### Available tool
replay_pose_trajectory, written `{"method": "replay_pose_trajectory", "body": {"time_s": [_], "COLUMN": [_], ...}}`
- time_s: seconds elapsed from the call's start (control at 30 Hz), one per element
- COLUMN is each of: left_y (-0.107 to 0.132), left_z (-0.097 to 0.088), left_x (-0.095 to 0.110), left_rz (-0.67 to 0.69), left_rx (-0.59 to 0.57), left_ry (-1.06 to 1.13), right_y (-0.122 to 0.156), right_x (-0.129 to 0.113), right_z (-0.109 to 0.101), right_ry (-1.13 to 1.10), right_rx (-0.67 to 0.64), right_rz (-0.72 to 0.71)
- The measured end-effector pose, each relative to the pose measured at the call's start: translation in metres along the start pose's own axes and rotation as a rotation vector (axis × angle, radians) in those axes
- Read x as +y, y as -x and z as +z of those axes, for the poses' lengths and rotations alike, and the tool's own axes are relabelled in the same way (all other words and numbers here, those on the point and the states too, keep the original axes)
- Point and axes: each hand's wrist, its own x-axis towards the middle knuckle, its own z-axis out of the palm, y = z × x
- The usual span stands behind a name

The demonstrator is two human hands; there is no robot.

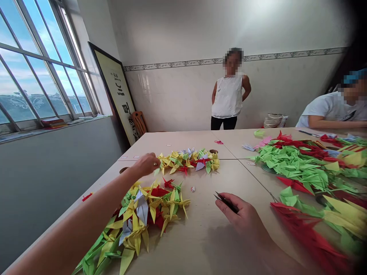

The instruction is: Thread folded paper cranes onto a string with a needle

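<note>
My left hand [146, 165] reaches over the table to the left end of a far row of folded paper cranes [174, 162], its fingers pinched together. Just under the fingertips shows a pale green paper crane [157, 170], partly hidden and blurred. In my right hand [243, 214], low over the table, are dark tweezers [228, 202], their tips apart with nothing between them. Below my left forearm lies a larger heap of paper cranes [137, 221] in yellow, green, red and lavender. A small whitish scrap [193, 189] rests between the heap and the tweezers.
Many green, red and yellow paper cranes [295, 164] cover the table's right side. A person in a white top [228, 97] stands beyond the table [197, 229]; another in a white T-shirt [323, 109] leans on its right side. Barred windows [43, 65] and a framed panel [114, 91] are left.
</note>
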Motion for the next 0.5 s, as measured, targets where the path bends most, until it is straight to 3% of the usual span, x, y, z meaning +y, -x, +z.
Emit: {"method": "replay_pose_trajectory", "body": {"time_s": [0.1,0.13,0.2,0.27,0.37,0.5], "left_y": [0.014,0.022,0.044,0.066,0.088,0.093], "left_z": [0.001,0.008,0.030,0.055,0.083,0.092], "left_x": [0.043,0.063,0.103,0.134,0.153,0.145], "left_rz": [-0.047,-0.134,-0.250,-0.366,-0.493,-0.581], "left_rx": [0.228,0.345,0.276,0.131,0.049,-0.075], "left_ry": [0.170,0.493,1.146,1.528,1.798,1.916], "right_y": [0.002,0.004,0.007,0.012,0.017,0.021], "right_x": [-0.003,-0.006,-0.012,-0.020,-0.030,-0.033], "right_z": [0.000,-0.001,-0.002,-0.003,-0.004,-0.002], "right_ry": [-0.056,-0.081,-0.130,-0.156,-0.131,-0.067], "right_rx": [0.009,0.008,0.001,-0.001,0.000,-0.015], "right_rz": [-0.006,-0.004,0.004,-0.014,-0.101,-0.225]}}
